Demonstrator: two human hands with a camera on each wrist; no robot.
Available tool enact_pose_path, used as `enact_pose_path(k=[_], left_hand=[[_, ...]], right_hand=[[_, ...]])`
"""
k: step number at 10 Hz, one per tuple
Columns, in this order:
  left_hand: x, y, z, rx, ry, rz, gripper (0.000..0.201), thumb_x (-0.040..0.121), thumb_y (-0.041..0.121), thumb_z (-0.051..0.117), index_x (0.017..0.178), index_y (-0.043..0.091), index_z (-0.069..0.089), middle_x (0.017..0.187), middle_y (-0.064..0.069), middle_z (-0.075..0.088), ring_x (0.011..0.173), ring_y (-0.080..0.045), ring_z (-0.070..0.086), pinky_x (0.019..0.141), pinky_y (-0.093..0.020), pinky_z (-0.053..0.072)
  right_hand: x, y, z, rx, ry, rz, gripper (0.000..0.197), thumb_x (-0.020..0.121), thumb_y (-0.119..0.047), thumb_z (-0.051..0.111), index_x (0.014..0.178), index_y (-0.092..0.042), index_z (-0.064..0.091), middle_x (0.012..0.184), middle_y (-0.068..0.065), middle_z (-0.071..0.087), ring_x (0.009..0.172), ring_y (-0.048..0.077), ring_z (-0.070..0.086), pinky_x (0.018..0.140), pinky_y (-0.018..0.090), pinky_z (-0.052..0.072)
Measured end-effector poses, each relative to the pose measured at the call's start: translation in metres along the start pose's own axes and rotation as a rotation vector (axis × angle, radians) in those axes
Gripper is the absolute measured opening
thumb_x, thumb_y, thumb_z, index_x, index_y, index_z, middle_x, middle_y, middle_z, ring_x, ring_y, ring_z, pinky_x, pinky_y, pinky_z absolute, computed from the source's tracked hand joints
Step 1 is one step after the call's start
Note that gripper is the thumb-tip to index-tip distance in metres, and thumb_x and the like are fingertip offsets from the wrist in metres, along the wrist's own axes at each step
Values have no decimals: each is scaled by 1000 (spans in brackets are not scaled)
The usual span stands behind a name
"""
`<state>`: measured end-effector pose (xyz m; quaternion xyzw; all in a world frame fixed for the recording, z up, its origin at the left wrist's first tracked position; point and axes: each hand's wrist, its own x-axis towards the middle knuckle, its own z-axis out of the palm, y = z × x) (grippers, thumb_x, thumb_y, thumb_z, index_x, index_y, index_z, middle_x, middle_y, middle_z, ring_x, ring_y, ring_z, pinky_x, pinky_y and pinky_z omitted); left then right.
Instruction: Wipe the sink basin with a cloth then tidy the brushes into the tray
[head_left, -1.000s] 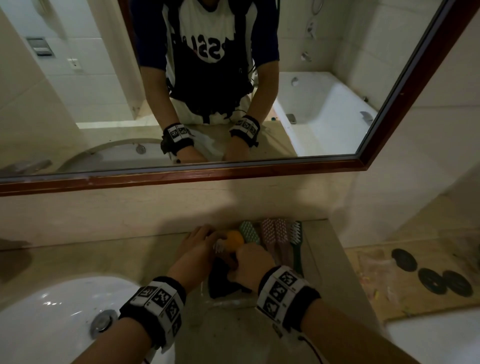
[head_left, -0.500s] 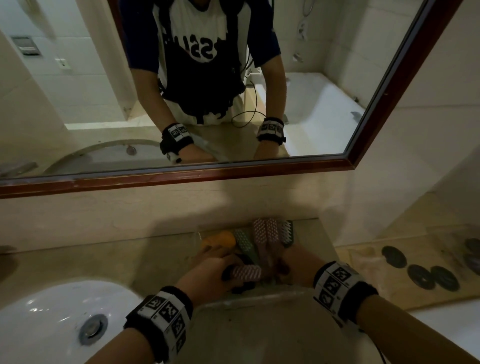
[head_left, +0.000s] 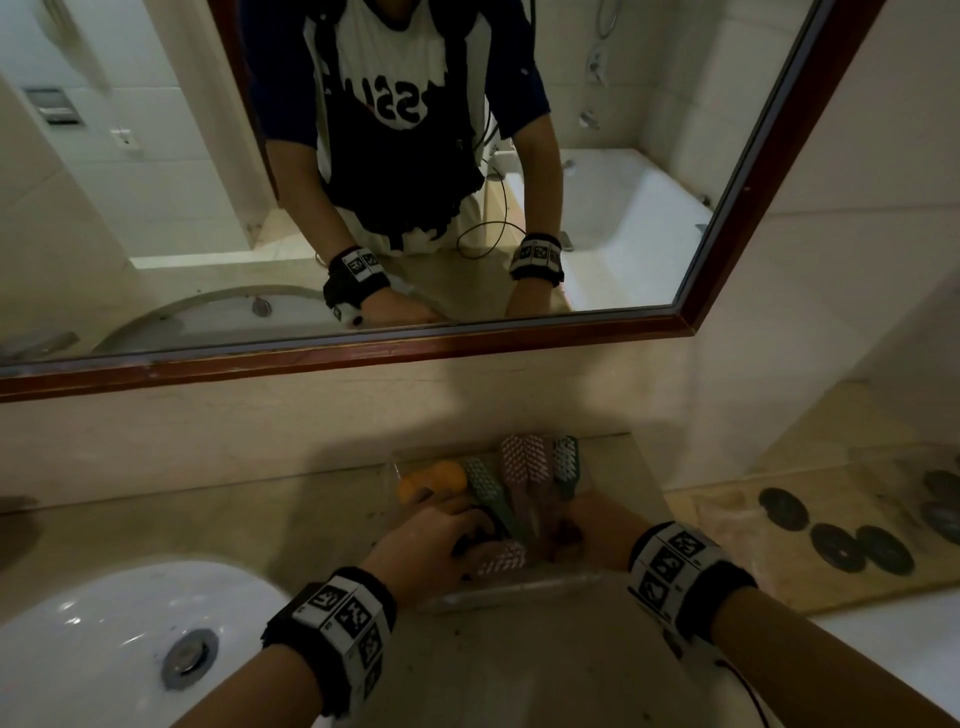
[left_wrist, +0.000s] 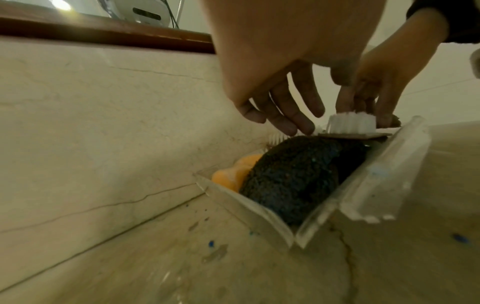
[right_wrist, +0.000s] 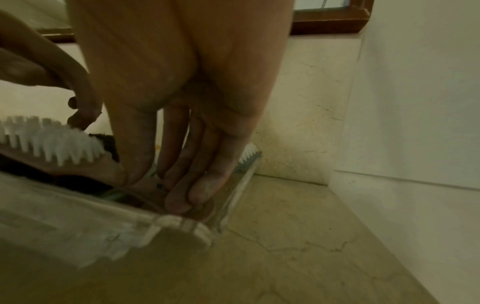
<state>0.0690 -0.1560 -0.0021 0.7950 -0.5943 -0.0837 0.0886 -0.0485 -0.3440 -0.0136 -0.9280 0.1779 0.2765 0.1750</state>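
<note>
A clear plastic tray (head_left: 519, 584) stands on the counter by the back wall. In it several brushes lie side by side: a green one (head_left: 483, 483), pink ones (head_left: 524, 462) and a teal one (head_left: 566, 462), beside an orange sponge (head_left: 431, 480) and a black scouring pad (left_wrist: 293, 179). A pink brush (head_left: 501, 558) with white bristles (left_wrist: 350, 123) lies crosswise on the pad. My right hand (right_wrist: 179, 191) pinches its handle end, fingers pointing down into the tray. My left hand (left_wrist: 288, 121) touches its head end with loosely straight fingers. The white sink basin (head_left: 104, 649) is at lower left. No cloth shows.
A wood-framed mirror (head_left: 363, 353) runs above the backsplash. The counter ends just right of the tray at a side wall (right_wrist: 415, 102). Lower on the right lies a board with dark round discs (head_left: 836, 545). The sink drain (head_left: 187, 657) is near my left forearm.
My right hand moved from the orange sponge to the tray's right side. The pink brush now lies crosswise on the black pad between both hands, slightly lower than half a second ago.
</note>
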Motion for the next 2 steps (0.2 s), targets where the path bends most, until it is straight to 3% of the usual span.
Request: enact_pose_path(k=[1,2], left_hand=[[2,2,-6,-12,0,-102,65,81,58,20,111,25,67,109,2,69,101,-20,65,91,-31,47],[5,1,-26,61,30,-231,54,88,50,27,121,22,59,119,-2,65,104,-25,64,87,-31,50]], right_hand=[[-9,-2,-8,-46,70,46,22,92,-19,54,101,-1,64,104,15,66,103,32,62,84,36,50],[-23,-3,-26,-86,257,110,25,93,-19,48,109,-6,62,113,15,64,109,33,60,88,36,47]])
